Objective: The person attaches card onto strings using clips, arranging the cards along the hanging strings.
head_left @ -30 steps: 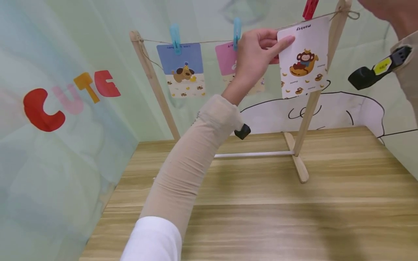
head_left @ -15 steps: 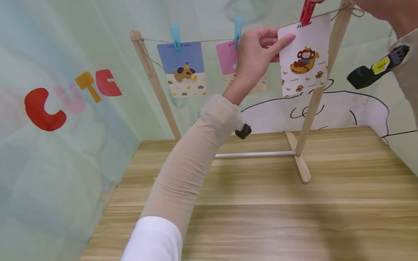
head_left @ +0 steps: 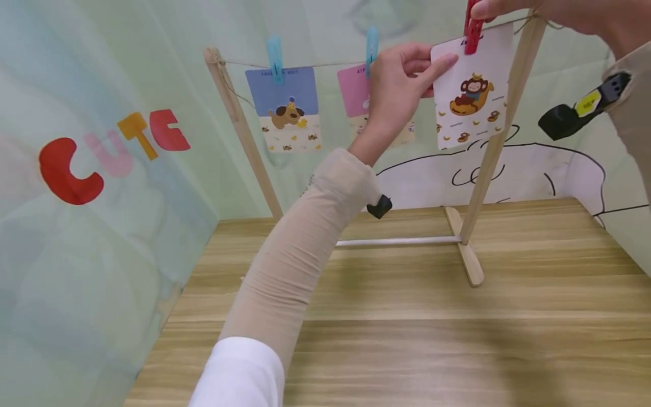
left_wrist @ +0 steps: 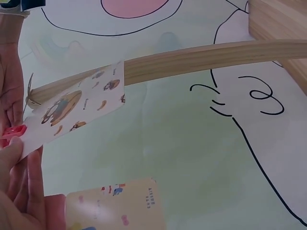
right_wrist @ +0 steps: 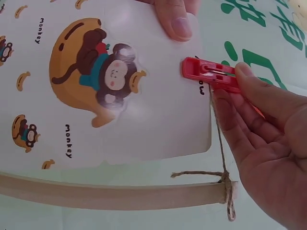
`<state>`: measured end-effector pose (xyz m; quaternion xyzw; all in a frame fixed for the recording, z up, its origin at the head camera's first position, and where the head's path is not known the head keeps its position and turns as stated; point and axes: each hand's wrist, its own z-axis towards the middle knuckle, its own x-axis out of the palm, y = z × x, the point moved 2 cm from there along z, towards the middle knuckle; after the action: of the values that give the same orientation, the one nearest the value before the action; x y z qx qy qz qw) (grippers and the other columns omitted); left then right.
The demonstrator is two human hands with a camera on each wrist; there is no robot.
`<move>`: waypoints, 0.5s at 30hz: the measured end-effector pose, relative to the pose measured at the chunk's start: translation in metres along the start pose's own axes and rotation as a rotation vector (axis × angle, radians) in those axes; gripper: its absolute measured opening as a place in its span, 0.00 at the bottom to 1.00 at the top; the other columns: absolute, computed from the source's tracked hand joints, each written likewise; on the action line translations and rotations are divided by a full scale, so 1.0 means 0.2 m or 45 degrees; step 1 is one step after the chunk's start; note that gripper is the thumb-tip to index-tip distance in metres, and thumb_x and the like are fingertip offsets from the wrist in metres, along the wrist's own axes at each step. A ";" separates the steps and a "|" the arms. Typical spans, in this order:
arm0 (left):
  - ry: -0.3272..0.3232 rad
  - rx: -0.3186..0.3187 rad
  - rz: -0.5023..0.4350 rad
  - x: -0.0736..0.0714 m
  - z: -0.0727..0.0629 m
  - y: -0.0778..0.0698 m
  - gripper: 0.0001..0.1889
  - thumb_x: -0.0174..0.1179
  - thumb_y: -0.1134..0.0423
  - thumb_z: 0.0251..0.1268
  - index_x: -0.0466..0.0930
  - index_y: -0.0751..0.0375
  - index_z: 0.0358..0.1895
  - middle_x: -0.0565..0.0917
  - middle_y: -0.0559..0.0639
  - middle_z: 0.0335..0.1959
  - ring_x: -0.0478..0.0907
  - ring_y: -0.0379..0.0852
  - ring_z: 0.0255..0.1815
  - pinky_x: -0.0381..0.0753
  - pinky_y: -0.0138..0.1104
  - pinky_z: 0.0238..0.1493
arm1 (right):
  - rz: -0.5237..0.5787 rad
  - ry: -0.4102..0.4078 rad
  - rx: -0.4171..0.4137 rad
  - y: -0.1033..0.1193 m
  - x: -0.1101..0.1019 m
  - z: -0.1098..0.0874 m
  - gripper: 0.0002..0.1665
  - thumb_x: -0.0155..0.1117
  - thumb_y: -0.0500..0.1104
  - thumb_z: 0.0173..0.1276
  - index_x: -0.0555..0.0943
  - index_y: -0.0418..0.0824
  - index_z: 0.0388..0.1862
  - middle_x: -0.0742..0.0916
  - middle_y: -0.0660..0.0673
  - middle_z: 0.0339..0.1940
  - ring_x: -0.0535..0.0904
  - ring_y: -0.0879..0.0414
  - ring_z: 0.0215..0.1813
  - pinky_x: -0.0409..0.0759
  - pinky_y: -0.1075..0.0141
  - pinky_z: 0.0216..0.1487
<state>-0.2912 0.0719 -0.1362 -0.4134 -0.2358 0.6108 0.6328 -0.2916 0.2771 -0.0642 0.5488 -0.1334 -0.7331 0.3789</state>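
Observation:
A white monkey card [head_left: 470, 116] hangs at the right end of the twine [right_wrist: 220, 132], its top edge along the string. My left hand [head_left: 396, 85] pinches the card's upper left corner, thumb in front and fingers behind. My right hand [right_wrist: 276, 122] holds a red clothespin [right_wrist: 211, 74] by its tail, between thumb and fingers. In the right wrist view the clothespin's nose overlaps the card's top edge, covering part of the printed word. The left wrist view shows the card tilted, with the red clothespin at its top edge near my left thumb.
A dog card [head_left: 287, 107] and a pink card [head_left: 352, 90] hang to the left under blue clothespins [head_left: 275, 59]. The wooden stand's right post [head_left: 500, 124] rises just behind the monkey card. Below is the wood-grain table [head_left: 407, 339].
My right hand has come down and left into view, bringing the red clothespin from above the card onto its top edge. My left hand has kept its pinch on the corner.

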 end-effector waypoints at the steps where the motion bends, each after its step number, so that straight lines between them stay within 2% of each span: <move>1: -0.007 0.005 0.005 0.00 0.00 0.01 0.12 0.69 0.62 0.63 0.85 0.65 0.44 0.89 0.50 0.35 0.84 0.38 0.34 0.83 0.24 0.35 | -0.003 0.007 0.001 0.00 0.00 0.00 0.16 0.60 0.41 0.74 0.73 0.57 0.55 0.78 0.57 0.45 0.73 0.61 0.39 0.73 0.85 0.36; 9: -0.031 0.052 0.039 0.01 0.00 0.05 0.13 0.70 0.60 0.62 0.86 0.64 0.45 0.89 0.49 0.35 0.84 0.36 0.33 0.83 0.24 0.34 | 0.000 0.032 -0.034 0.01 0.01 -0.02 0.20 0.63 0.38 0.69 0.74 0.58 0.54 0.79 0.62 0.42 0.73 0.64 0.40 0.72 0.83 0.38; 15: -0.039 0.061 0.070 0.01 0.00 0.07 0.13 0.70 0.60 0.62 0.86 0.64 0.45 0.89 0.48 0.34 0.84 0.36 0.33 0.82 0.23 0.34 | 0.000 0.038 -0.079 0.01 0.03 0.00 0.17 0.64 0.38 0.69 0.79 0.57 0.53 0.81 0.59 0.43 0.72 0.59 0.43 0.72 0.80 0.41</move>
<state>-0.2993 0.0721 -0.1467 -0.3952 -0.2194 0.6397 0.6217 -0.2909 0.2715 -0.0681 0.5476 -0.1049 -0.7286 0.3978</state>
